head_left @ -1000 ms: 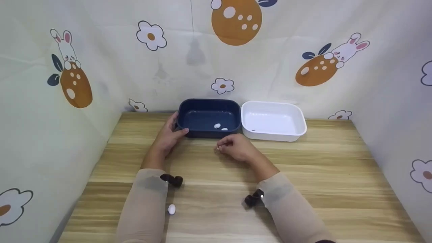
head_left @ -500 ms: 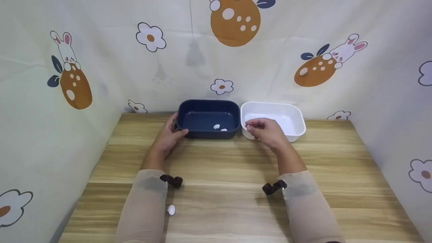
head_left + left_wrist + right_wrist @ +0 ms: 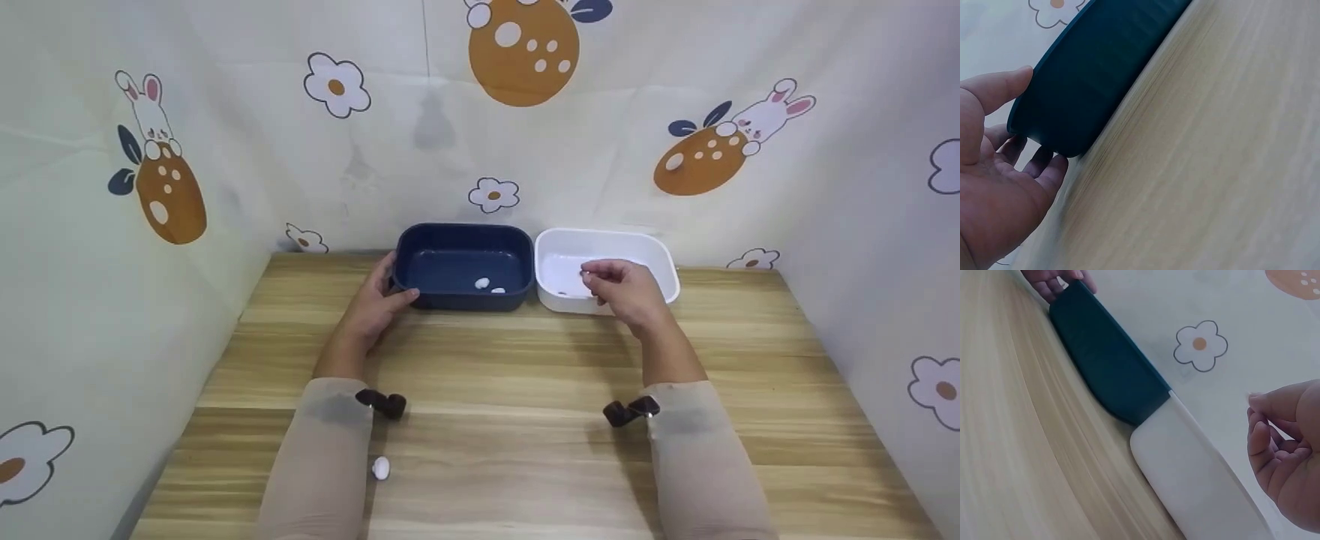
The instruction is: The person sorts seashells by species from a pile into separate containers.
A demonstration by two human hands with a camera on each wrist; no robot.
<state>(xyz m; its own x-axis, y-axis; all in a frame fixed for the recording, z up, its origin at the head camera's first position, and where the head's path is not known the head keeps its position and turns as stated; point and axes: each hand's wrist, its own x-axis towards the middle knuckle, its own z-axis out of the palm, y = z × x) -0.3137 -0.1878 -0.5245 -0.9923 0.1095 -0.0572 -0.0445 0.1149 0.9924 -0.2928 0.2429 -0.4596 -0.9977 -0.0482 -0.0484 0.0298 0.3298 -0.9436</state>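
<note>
My left hand (image 3: 371,304) grips the left end of a dark blue container (image 3: 465,298), its thumb at the rim and its fingers against the end wall (image 3: 1053,138). Two small white pieces (image 3: 482,283) lie inside that container, near its front wall. Over the white container (image 3: 551,301), my right hand (image 3: 630,292) has thumb and forefinger pinched together on something tiny, mostly hidden by the fingertips; I cannot tell what it is. A small dark speck (image 3: 562,293) lies on the white container's floor. The right wrist view shows the pinched right hand (image 3: 1286,450) above the rim.
Both containers stand side by side at the back of the wooden table (image 3: 480,375), against a printed cloth backdrop (image 3: 247,150). A white, rounded piece (image 3: 381,469) lies on the table beside the left sleeve (image 3: 319,457).
My right hand has moved right, from the table in front of the dark blue container to over the white one, fingers still pinched. The left hand has kept its grip.
</note>
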